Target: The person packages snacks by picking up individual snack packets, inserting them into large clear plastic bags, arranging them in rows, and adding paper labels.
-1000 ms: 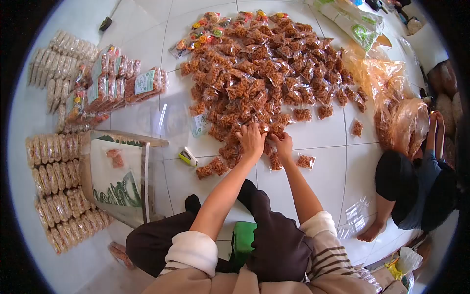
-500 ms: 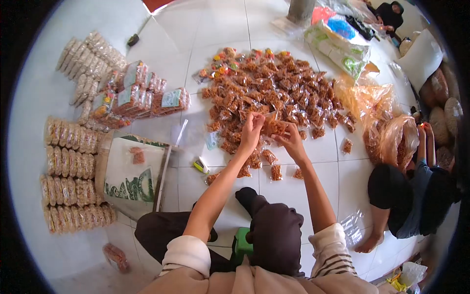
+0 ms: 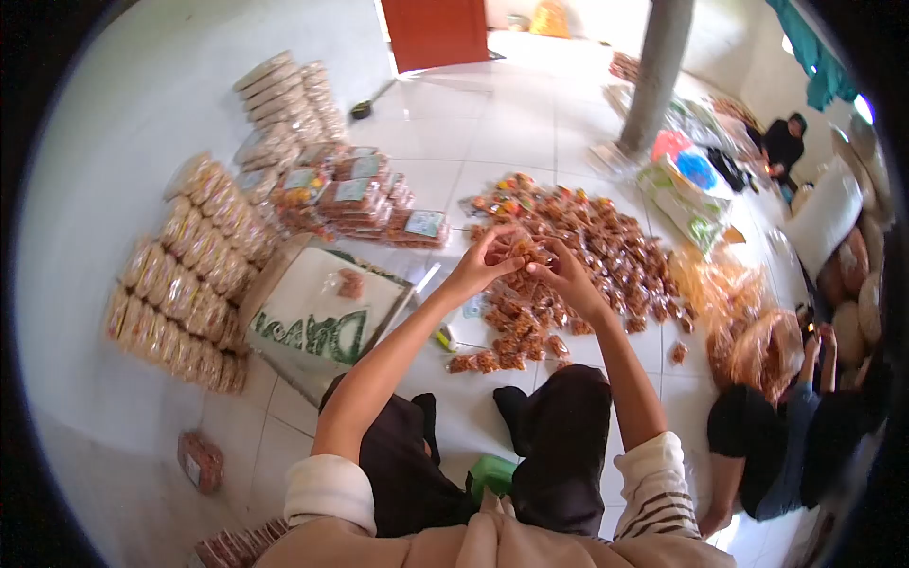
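Observation:
A clear plastic bag of brown snack pieces (image 3: pixel 519 244) is held up between my two hands, above the near edge of a heap of small snack packets (image 3: pixel 606 248) on the floor. Curled around the bag's left side are the fingers and thumb of my left hand (image 3: pixel 479 269). My right hand (image 3: pixel 570 282) pinches its right side. Several sealed packets lie just below my hands, nearest my feet. To the left, a green and white tool (image 3: pixel 445 337), perhaps a stapler, rests on the tiles.
A sack-covered box (image 3: pixel 312 312) stands at my left, one small packet (image 3: pixel 350 282) on top. Beyond it are stacked packs (image 3: pixel 365 189) and long bags (image 3: pixel 180 284) along the wall. A large orange plastic bag (image 3: pixel 757 350) and a seated person (image 3: pixel 795 426) are at right. A pillar (image 3: pixel 653 85) rises behind.
My view has tilted upward and turned, bringing the red door into sight. My left fingers now curl more around the bag; both hands still hold it.

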`<state>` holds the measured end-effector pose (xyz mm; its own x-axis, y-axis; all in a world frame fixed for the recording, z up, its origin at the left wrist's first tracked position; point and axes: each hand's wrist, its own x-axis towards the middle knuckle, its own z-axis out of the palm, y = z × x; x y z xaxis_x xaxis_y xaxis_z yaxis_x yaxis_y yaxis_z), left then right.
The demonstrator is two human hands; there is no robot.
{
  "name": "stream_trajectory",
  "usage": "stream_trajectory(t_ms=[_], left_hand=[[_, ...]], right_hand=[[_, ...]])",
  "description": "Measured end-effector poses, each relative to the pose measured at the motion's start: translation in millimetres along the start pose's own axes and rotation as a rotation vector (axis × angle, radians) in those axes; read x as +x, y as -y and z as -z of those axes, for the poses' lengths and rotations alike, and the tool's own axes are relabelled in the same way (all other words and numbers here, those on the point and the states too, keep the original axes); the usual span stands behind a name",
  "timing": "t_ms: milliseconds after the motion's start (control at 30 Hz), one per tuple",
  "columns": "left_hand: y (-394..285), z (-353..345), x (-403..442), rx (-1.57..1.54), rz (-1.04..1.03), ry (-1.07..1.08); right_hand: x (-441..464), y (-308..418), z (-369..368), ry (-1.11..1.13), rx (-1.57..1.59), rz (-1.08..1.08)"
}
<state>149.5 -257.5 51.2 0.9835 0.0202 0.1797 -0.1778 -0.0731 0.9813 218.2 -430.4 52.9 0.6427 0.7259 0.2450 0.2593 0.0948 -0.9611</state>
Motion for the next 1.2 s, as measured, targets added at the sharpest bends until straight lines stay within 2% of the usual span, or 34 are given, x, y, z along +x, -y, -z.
stream_trajectory(t_ms=[33,67,100,167,233,300,367,467,500,567,600,633,700,767,833,867,900,967,1033,1100,1167,1200], left_hand=[[-1.3,13.2,-10.6,0.03,-0.035,-0.038],[-1.5,25.2,-21.7,-0.084,0.049,-0.089],[-3.6,35.8,-33.8,-0.081,0.037,-0.122],[-3.8,52.0,-60.2,-0.275,0.027,-0.192],[-4.6,64.2,-78.4,-0.242,-0.022,-0.271],[-6.3,77.5,-92.1,-0.185,-0.085,-0.37],[-10.9,94.2,-106.7,-0.076,-0.09,-0.372],[-2.8,114.7,-129.8,0.113,-0.006,-0.244],[5.9,121.8,-135.5,0.11,-0.004,-0.262],[21.4,133.8,-145.0,0.324,-0.062,-0.244],[11.9,134.6,-151.6,0.269,0.018,-0.211],[18.0,139.1,-156.1,0.269,0.03,-0.22],[31.8,147.0,-163.2,0.314,0.096,-0.303],[45.5,146.7,-162.9,0.383,0.047,-0.326],[61.0,135.9,-162.4,0.477,-0.153,-0.57],[72.9,131.9,-160.7,0.465,-0.144,-0.7],[91.2,129.1,-162.4,0.462,-0.126,-0.69],[124.1,116.5,-163.1,1.04,-0.014,-0.745],[143.4,82.0,-159.8,1.058,-0.005,-0.781],[160.2,47.8,-153.6,1.059,0.299,-0.829],[179.4,34.1,-144.8,1.097,0.283,-0.848],[186.8,31.6,-141.8,1.154,0.294,-0.851]], right_hand=[[7.4,6.1,-14.1,-0.003,0.065,-0.015],[16.3,12.0,-28.0,-0.025,-0.001,0.021],[25.4,13.3,-41.5,0.008,-0.002,0.033],[40.5,11.1,-69.4,-0.033,-0.043,0.02],[48.8,10.5,-96.7,-0.005,-0.045,-0.023],[53.0,2.6,-120.8,-0.009,0.023,0.085],[55.7,0.2,-128.4,0.071,0.06,0.041],[59.1,-9.7,-138.4,0.383,0.1,-0.158],[59.4,-21.3,-147.8,0.401,0.099,-0.161],[53.8,-42.2,-165.3,0.36,-0.137,0.009],[47.8,-27.5,-177.8,0.372,0.014,-0.019],[48.5,-33.5,-183.9,0.382,0.023,-0.025],[48.4,-51.5,-196.9,0.283,-0.107,-0.007],[47.3,-69.3,-202.6,0.24,-0.158,-0.053],[41.5,-84.2,-203.2,-0.081,0.175,-0.039],[38.8,-90.9,-197.8,-0.192,0.333,-0.047],[36.7,-103.3,-188.1,-0.187,0.526,-0.061],[22.0,-132.5,-173.5,-0.493,0.579,-0.276],[7.7,-165.8,-165.9,-0.589,0.559,-0.314],[-4.0,-186.8,-159.7,-0.706,0.403,-0.501],[-9.5,-204.4,-158.7,-0.753,0.462,-0.47],[-8.8,-190.7,-163.0,-0.787,0.492,-0.44]])
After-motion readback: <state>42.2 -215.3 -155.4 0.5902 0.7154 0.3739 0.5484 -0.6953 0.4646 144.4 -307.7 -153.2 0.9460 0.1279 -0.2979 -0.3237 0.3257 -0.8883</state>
